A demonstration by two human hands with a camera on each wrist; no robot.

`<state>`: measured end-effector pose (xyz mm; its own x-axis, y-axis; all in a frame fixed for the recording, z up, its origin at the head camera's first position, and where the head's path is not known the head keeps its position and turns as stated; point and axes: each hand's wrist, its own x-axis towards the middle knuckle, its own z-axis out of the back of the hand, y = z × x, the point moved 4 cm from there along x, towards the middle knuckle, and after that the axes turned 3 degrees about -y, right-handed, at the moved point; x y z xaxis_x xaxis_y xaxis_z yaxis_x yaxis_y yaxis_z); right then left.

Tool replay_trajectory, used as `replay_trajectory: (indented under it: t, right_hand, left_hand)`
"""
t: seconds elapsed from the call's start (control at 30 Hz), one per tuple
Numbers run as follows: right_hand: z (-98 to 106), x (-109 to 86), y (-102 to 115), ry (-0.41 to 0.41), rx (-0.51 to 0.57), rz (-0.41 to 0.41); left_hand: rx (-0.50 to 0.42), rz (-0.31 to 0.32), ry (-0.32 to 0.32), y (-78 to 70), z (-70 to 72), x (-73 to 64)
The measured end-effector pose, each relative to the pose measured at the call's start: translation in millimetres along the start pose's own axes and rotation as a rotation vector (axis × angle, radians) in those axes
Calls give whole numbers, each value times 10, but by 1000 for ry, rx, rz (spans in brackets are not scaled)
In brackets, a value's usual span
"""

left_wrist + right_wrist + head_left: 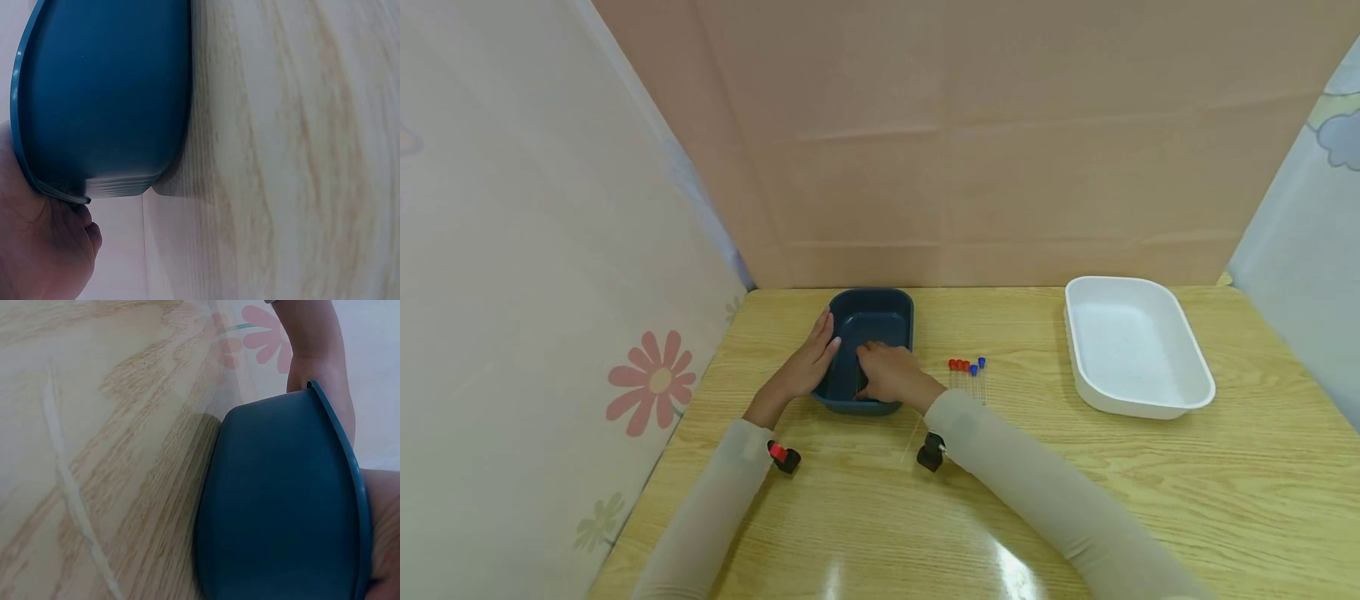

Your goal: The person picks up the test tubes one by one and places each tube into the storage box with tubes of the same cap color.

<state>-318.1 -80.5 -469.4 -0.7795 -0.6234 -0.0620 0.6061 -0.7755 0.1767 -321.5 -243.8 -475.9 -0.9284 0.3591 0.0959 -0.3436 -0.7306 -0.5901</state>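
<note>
A deep dark blue plastic basin point(874, 408) stands on the table in front of me. My left hand point(808, 358) holds its left rim, thumb over the inner side and fingers along the outside, as the left wrist view shows from below. My right hand point(891, 373) reaches down into the basin over its near right side, with bent fingers. I cannot tell whether those fingers hold anything. To the right of the basin lie several slim clear tubes, some with red caps point(959, 365) and two with blue caps point(973, 369).
A white tray point(1202, 392) stands farther right on the wooden table point(850, 517). A thin pale strip point(75, 500) lies on the tabletop by the basin's near right corner. Behind the table hangs a brown cloth point(940, 167), with a flower-printed sheet point(535, 250) at left.
</note>
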Motion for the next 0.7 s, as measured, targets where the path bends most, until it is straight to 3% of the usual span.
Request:
replay_trajectory:
  t: [0.7]
  right_hand:
    - [-2, 0, 23, 32, -42, -44]
  left_hand:
    - [-39, -2, -14, -9, 4, -5]
